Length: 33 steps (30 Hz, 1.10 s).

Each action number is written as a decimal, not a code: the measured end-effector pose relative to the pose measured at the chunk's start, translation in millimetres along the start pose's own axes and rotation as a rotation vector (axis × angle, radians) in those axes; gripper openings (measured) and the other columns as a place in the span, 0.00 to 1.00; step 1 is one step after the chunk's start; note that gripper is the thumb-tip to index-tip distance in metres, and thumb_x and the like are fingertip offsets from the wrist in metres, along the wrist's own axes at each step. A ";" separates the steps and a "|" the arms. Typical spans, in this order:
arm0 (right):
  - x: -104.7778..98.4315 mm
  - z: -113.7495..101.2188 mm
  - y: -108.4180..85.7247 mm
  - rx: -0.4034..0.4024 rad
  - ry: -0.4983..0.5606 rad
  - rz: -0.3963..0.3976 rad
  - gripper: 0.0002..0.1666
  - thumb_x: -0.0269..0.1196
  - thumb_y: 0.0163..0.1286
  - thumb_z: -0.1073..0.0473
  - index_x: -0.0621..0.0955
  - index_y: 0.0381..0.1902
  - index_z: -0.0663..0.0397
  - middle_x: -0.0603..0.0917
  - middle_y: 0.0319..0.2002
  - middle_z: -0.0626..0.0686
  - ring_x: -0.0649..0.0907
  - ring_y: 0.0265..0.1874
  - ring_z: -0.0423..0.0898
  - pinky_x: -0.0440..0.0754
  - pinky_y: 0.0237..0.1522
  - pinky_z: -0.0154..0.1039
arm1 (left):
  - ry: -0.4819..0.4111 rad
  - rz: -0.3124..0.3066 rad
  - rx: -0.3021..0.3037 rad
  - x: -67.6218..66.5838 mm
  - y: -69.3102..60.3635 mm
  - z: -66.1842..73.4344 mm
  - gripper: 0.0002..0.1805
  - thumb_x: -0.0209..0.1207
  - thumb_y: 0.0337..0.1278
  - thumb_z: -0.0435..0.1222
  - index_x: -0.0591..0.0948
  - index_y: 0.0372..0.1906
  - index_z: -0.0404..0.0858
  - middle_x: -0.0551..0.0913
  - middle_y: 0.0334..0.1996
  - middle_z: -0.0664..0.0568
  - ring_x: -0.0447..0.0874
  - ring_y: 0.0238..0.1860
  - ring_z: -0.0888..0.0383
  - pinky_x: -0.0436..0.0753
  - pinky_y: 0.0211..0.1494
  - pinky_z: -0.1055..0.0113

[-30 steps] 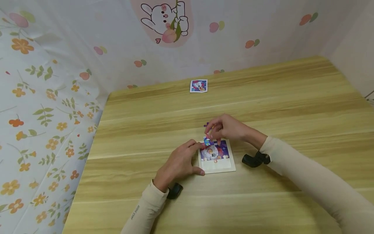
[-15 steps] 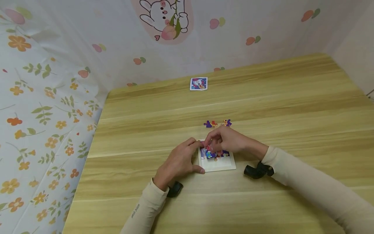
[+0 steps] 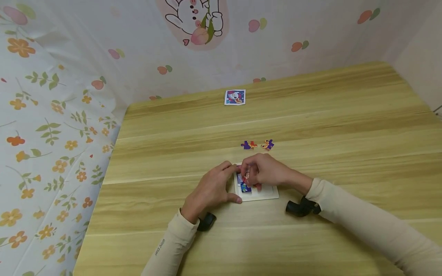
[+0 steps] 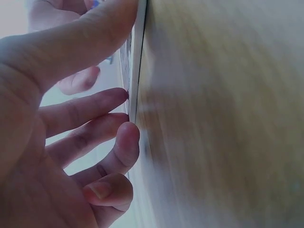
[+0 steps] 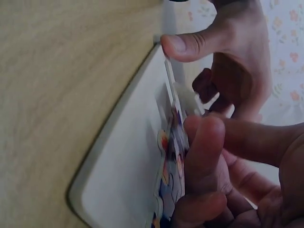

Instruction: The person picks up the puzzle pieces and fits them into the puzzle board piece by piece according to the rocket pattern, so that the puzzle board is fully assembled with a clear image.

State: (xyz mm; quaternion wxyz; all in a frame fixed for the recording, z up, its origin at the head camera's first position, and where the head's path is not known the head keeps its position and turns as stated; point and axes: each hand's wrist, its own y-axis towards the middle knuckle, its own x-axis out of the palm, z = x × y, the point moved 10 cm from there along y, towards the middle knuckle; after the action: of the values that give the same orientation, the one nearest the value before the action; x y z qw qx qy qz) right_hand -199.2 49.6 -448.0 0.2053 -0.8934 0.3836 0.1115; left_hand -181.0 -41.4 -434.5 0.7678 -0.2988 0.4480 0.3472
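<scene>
A white puzzle tray [image 3: 259, 196] lies on the table, partly filled with purple picture pieces. My left hand [image 3: 210, 188] rests along its left side, thumb at the near corner and index finger at the far one. In the left wrist view, the left fingers [image 4: 90, 107] look relaxed against the tray's edge. My right hand [image 3: 264, 170] pinches a blue-and-green jigsaw piece [image 3: 245, 188] over the tray's left part. From the right wrist, that piece [image 5: 187, 97] appears tilted and blurred beside the fingertips. The right hand covers much of the fitted picture.
Two loose jigsaw pieces, a left one [image 3: 249, 145] and a right one [image 3: 268, 144], lie beyond the tray. A small picture card [image 3: 235, 97] sits near the back edge of the wooden table [image 3: 172, 145]. A patterned cloth [image 3: 138, 46] hangs behind.
My right hand has come down and nearer with the jigsaw piece, from above the tray's far edge to its left part, uncovering the two loose pieces. The left hand stays at the tray.
</scene>
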 end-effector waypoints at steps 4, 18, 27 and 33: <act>0.7 1.5 -1.0 0.050 -0.021 0.027 0.10 0.67 0.58 0.74 0.81 0.35 0.56 0.85 0.19 0.53 0.81 0.12 0.45 0.77 0.25 0.36 | -0.001 0.004 0.005 -0.4 -0.1 0.4 0.47 0.80 0.34 0.53 0.76 0.66 0.44 0.78 0.51 0.55 0.77 0.46 0.59 0.80 0.54 0.62; 6.7 -0.1 -2.6 0.080 -0.074 0.067 0.10 0.64 0.58 0.74 0.81 0.33 0.55 0.84 0.16 0.51 0.80 0.09 0.43 0.75 0.18 0.34 | 0.014 0.033 0.049 -3.7 0.3 4.6 0.46 0.80 0.34 0.52 0.77 0.64 0.42 0.78 0.50 0.54 0.78 0.45 0.59 0.81 0.52 0.63; 9.8 0.1 -3.5 0.086 -0.076 0.104 0.07 0.67 0.61 0.70 0.81 0.33 0.54 0.82 0.16 0.50 0.78 0.08 0.41 0.77 0.17 0.37 | -0.002 0.043 0.058 -3.0 -1.2 4.6 0.47 0.81 0.33 0.52 0.77 0.64 0.41 0.79 0.51 0.54 0.80 0.47 0.58 0.81 0.54 0.62; 10.0 2.2 -5.0 0.109 -0.106 0.107 0.07 0.67 0.61 0.69 0.80 0.32 0.54 0.78 0.14 0.47 0.78 0.08 0.42 0.75 0.17 0.36 | 0.008 0.046 0.063 -2.5 -1.3 4.6 0.46 0.80 0.34 0.53 0.77 0.64 0.41 0.79 0.51 0.54 0.80 0.47 0.59 0.81 0.54 0.62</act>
State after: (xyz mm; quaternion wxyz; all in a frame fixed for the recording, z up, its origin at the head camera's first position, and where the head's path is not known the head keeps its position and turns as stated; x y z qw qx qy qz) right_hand -188.9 47.3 -452.1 0.2675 -0.8521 0.4248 0.1484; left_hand -178.6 -39.3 -430.2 0.7668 -0.2657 0.4684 0.3493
